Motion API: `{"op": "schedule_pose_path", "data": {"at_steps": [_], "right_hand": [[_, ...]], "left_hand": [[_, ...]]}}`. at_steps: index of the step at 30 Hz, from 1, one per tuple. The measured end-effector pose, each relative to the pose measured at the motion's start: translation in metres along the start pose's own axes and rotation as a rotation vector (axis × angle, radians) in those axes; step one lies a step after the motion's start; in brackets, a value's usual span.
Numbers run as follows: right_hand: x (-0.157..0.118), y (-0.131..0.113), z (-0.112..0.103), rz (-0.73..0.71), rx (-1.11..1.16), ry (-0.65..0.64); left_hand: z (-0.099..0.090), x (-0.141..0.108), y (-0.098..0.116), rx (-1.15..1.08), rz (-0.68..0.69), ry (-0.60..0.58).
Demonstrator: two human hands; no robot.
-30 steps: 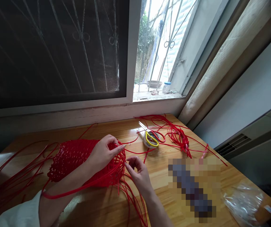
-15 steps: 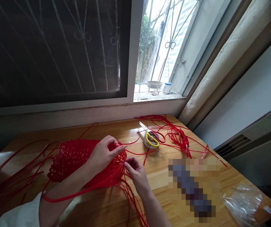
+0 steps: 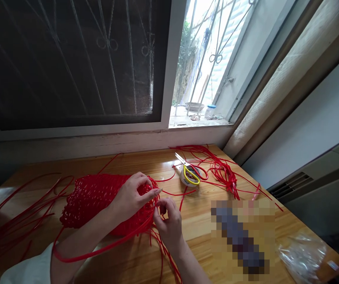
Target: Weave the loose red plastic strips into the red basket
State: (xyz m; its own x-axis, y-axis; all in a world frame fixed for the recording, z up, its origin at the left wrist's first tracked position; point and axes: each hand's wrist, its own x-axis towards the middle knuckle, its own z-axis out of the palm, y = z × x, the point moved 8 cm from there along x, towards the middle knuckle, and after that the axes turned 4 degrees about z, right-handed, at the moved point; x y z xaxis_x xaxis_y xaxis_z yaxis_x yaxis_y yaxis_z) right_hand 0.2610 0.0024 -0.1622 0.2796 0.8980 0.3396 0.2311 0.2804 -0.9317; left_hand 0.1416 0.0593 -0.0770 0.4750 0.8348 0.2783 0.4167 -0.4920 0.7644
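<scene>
A red woven piece (image 3: 95, 197) made of thin strands lies on the wooden table, left of centre. My left hand (image 3: 135, 195) rests over its right end, thumb and fingers bent round the strands at the rim. Just to the right, my right hand (image 3: 169, 221) is closed in a pinch against the same rim, on the red strands. A thicker red band loops from the rim across my left forearm. Loose strands hang below my right hand and spread out at the left.
Scissors (image 3: 190, 173) with yellow and red handles lie on a roll of tape behind my hands. A bundle of red strands (image 3: 227, 177) is at the back right. A clear plastic bag (image 3: 302, 252) and a blurred dark object (image 3: 238, 236) lie at the right.
My right hand has turned and its fingers have curled in more at the rim. My left hand has shifted slightly right, and the red band sags lower over the forearm.
</scene>
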Motion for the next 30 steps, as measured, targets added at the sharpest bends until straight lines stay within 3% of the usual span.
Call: {"op": "schedule_pose_path", "data": {"at_steps": [3,9,12,15,18,23,30], "right_hand": [[-0.006,-0.02,-0.003,-0.218,-0.202,0.075],[-0.008,-0.025,-0.013,-0.292,-0.323,0.135],[-0.007,-0.016,-0.014,-0.208,-0.248,0.038],[-0.005,0.009,-0.013,0.023,-0.135,-0.067],[-0.003,0.028,-0.019,0.17,-0.189,-0.102],[0.002,0.025,-0.022,0.059,-0.388,-0.177],[-0.004,0.021,-0.005,-0.002,-0.505,-0.262]], "left_hand": [[-0.002,-0.001,0.0,-0.001,0.002,-0.02],[-0.001,-0.005,0.009,0.127,0.111,-0.088],[-0.005,-0.005,0.007,0.131,0.115,-0.063],[-0.006,-0.005,0.003,0.102,0.089,-0.063],[-0.008,-0.006,0.001,0.082,0.079,-0.043],[-0.012,-0.008,-0.005,0.068,0.102,-0.02],[-0.008,-0.014,-0.005,0.141,0.181,-0.291]]}}
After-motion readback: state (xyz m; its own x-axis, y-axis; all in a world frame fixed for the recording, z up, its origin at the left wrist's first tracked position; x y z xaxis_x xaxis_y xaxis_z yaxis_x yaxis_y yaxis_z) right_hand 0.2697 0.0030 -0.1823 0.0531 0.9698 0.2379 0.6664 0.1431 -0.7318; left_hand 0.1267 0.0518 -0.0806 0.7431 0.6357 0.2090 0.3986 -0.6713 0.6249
